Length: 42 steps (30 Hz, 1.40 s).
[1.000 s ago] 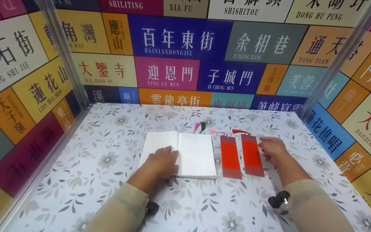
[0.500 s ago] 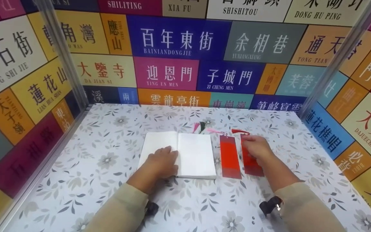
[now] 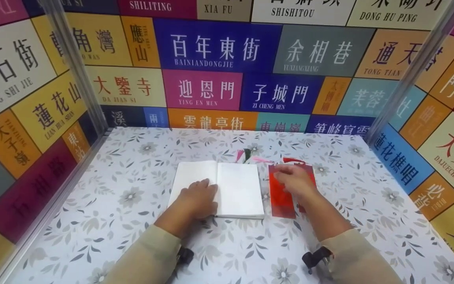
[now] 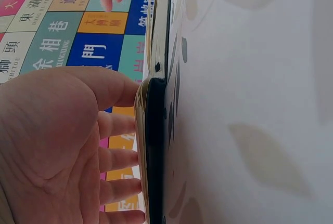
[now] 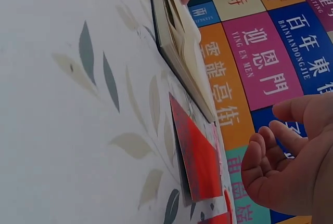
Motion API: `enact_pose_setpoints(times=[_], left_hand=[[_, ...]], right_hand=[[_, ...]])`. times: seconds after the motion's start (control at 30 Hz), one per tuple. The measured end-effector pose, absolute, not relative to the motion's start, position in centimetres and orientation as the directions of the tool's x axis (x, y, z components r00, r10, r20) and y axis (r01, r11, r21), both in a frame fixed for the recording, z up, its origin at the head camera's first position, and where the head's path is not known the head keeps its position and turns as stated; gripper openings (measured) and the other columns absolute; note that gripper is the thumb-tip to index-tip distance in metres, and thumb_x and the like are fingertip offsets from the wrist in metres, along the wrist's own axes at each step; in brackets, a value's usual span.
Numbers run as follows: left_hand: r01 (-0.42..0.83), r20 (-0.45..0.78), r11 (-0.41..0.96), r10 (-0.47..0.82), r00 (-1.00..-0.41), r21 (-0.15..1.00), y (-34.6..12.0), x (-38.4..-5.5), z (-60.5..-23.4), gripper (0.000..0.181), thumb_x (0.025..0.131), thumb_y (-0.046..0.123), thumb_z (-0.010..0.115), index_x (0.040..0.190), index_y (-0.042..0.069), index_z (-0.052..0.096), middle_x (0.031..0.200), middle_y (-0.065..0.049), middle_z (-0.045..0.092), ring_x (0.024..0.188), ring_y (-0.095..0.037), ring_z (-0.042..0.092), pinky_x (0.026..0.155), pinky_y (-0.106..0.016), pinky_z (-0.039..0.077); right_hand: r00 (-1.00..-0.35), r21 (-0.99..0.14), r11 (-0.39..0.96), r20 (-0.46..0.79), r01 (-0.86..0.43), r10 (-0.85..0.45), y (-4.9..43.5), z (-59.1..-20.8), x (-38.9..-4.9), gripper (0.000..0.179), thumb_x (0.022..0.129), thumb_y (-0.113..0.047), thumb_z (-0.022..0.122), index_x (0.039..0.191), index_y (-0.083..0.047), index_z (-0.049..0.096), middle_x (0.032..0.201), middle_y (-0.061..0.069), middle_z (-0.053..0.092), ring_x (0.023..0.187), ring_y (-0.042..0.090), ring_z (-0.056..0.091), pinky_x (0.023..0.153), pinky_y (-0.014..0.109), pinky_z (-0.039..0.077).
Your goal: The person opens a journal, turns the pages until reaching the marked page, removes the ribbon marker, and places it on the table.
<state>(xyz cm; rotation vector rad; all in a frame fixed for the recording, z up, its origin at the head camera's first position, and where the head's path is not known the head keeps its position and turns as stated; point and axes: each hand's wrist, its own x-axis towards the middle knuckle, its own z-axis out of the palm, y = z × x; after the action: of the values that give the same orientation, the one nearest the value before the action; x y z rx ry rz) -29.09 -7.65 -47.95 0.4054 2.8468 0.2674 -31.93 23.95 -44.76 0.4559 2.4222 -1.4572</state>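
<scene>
Red, smooth-faced and thin, the tasselled strip next to the book [image 3: 282,204] lies on the floral tabletop [image 3: 227,248], just right of the white open pages. It should be light and fairly stiff, more like card than paper, and its surface may slide a little under dry fingertips. Its long sides look the best place to take hold, thumb on one and fingers on the other, below the pink tassel [image 3: 262,159]; that tassel is likely soft and would trail if pinched alone. In the right-wrist view one edge seems slightly raised, though the grazing angle makes that uncertain. The right hand [image 3: 296,181] hangs over the strips, thumb and loosely bent fingers apart, with nothing between them. Beneath it, partly hidden, is the second red strip [image 3: 309,171], with a red tassel [image 3: 293,160] at its far end. The left hand [image 3: 196,198] rests on the left page, fingers extended and pressing rather than gripping. The book's dark cover [image 4: 156,146] looks firm, its leaves limp and easily creased, so flat fingers near the fold suit it.
</scene>
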Motion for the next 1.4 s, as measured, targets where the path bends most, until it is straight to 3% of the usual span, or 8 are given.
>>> enact_pose_setpoints(times=[0.23,0.63,0.9,1.27,1.4], left_hand=[[0.251,-0.23,0.945,0.297,-0.927,0.209,-7.6,-29.1,-47.8,0.067,0.105,0.04,0.057,0.165,0.017,0.041,0.176,-0.015,0.033,0.162,-0.041,0.032,0.129,-0.066,0.032],[0.243,-0.209,0.943,0.29,-0.934,0.226,-7.6,-28.9,-47.9,0.066,0.104,0.038,0.061,0.164,0.018,0.043,0.175,-0.013,0.035,0.163,-0.04,0.033,0.13,-0.065,0.032],[0.244,-0.21,0.943,0.291,-0.933,0.225,-7.6,-29.0,-48.0,0.066,0.105,0.039,0.06,0.164,0.017,0.044,0.175,-0.014,0.035,0.162,-0.04,0.033,0.129,-0.065,0.032],[0.245,-0.218,0.945,0.292,-0.931,0.219,-7.6,-29.0,-47.9,0.066,0.105,0.039,0.06,0.164,0.017,0.043,0.175,-0.015,0.034,0.162,-0.041,0.034,0.129,-0.066,0.033],[0.25,-0.211,0.943,0.297,-0.931,0.221,-7.7,-29.1,-48.0,0.066,0.105,0.039,0.06,0.164,0.017,0.044,0.175,-0.015,0.035,0.161,-0.041,0.034,0.128,-0.066,0.033]], right_hand=[[-0.951,-0.803,0.524,-0.304,0.284,0.049,21.9,-44.6,-31.7,0.051,0.101,-0.044,0.072,0.149,-0.032,0.061,0.156,0.001,0.057,0.147,0.028,0.05,0.121,0.052,0.049],[-0.979,-0.733,0.679,-0.156,0.028,-0.128,19.7,-45.9,-29.8,0.052,0.092,-0.052,0.081,0.14,-0.038,0.066,0.153,-0.002,0.059,0.138,0.026,0.059,0.106,0.048,0.061],[-0.935,-0.617,0.753,-0.076,-0.23,-0.347,19.2,-47.3,-28.8,0.057,0.088,-0.053,0.084,0.141,-0.042,0.067,0.159,-0.012,0.055,0.151,0.023,0.049,0.119,0.056,0.051],[-0.91,-0.517,0.812,-0.139,-0.27,-0.391,19.4,-48.0,-28.3,0.068,0.077,-0.059,0.09,0.139,-0.057,0.062,0.163,-0.025,0.047,0.156,0.016,0.043,0.119,0.055,0.051],[-0.904,-0.499,0.822,-0.158,-0.274,-0.397,19.4,-48.1,-28.4,0.068,0.077,-0.056,0.092,0.139,-0.056,0.063,0.163,-0.025,0.047,0.157,0.016,0.042,0.12,0.055,0.05]])
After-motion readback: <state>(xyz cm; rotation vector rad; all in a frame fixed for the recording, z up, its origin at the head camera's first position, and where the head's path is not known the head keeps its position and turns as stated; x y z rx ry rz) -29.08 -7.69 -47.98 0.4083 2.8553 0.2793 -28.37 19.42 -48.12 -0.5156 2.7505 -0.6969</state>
